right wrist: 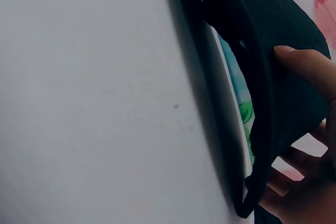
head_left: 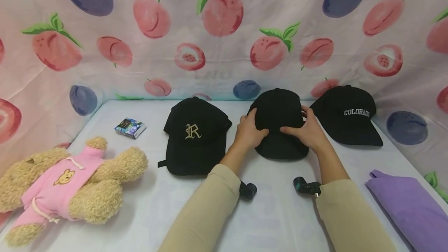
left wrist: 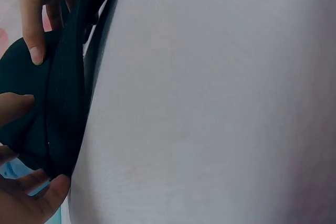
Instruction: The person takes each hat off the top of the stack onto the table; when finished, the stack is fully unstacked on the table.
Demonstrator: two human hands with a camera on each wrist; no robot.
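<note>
Beige sleeves (head_left: 210, 205) come in from the near edge of the white table (head_left: 273, 221), each with a small black wrist camera (head_left: 247, 189) at the cuff. Both hands meet on the plain black cap (head_left: 278, 123), which sits near the middle of the table, slightly to the right, its brim toward the near side.

On the cap's left side, the left hand (head_left: 249, 132) has its fingers curled over the crown and its thumb pressed on the front panel. Opposite it, the right hand (head_left: 308, 132) grips the right side in the same way, fingers wrapped round the crown and thumb laid across the front so that the two thumbs nearly meet. From the left wrist, the fingertips (left wrist: 35, 53) show clamped on the dark fabric with the brim edge just above the tabletop. From the right wrist, the thumb (right wrist: 294, 59) presses on the crown while the other fingers curl beneath the brim.

Just to the left of this cap lies a black cap with a gold letter R (head_left: 194, 139), close but apart. Just to the right lies a black cap lettered COLORADO (head_left: 350, 116), its edge close to the right hand. Further left, a small printed box (head_left: 130, 127) rests toward the far side, and a teddy bear in a pink hoodie (head_left: 66, 186) lies at the near left. A folded purple cloth (head_left: 409, 205) lies at the near right. A fruit-printed curtain (head_left: 224, 30) hangs behind the table.
</note>
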